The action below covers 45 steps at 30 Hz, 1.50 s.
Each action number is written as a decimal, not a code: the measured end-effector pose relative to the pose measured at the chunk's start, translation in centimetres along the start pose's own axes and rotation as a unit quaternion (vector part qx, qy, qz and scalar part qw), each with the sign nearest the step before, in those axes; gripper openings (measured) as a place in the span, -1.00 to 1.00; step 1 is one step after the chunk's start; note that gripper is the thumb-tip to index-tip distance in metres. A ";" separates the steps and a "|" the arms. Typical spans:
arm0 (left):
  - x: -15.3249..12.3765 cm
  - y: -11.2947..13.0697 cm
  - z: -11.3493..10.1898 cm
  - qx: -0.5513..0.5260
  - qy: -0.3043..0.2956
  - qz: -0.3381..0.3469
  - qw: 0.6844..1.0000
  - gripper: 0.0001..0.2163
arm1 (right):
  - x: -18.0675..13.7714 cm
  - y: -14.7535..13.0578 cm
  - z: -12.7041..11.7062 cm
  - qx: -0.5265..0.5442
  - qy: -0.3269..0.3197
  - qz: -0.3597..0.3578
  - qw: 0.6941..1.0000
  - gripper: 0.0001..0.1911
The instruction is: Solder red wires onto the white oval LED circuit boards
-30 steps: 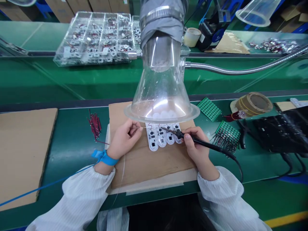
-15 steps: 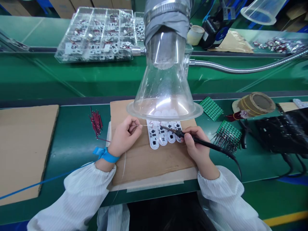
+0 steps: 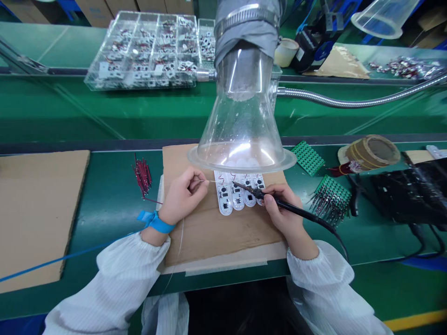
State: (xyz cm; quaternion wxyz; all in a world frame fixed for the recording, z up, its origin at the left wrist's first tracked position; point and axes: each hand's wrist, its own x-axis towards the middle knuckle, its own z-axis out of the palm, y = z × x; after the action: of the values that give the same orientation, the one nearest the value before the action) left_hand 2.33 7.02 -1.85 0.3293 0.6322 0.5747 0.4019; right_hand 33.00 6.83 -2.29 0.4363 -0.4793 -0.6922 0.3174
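Observation:
My left hand (image 3: 186,193) pinches a thin solder wire (image 3: 180,235), whose end reaches right toward the white circuit boards (image 3: 225,200). A blue wrist strap (image 3: 159,222) goes round that wrist. In my right hand (image 3: 284,209) is a black soldering iron (image 3: 296,208), held like a pen with its tip over the boards. Several boards lie side by side on a cardboard sheet (image 3: 209,242), with red wires near their upper parts. Their far ends sit beneath a clear fume hood (image 3: 240,125). Whether the tip touches a board, I cannot tell.
Dark red wires (image 3: 142,177) lie left of the cardboard. On the right are green perforated blocks (image 3: 308,158), a round brown container (image 3: 373,151) and a black object (image 3: 412,190). A compartment box (image 3: 143,51) of parts stands on the shelf behind. A metal hose (image 3: 335,98) crosses above.
The whole view has shifted slightly, so most things appear a little further right. Both hands keep their grips, and the iron's tip stays over the boards.

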 end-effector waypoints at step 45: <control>0.5 0.0 -1.6 0.015 -0.014 0.022 1.000 -0.93 | -0.7 -1.0 2.2 0.010 -0.029 0.037 0.999 -0.77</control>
State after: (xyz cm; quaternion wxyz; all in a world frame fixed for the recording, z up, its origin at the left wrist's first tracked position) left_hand 0.90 7.42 -1.09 0.3188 0.6555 0.5617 0.3913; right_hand 30.74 5.76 -2.54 0.4088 -0.4906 -0.6834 0.3538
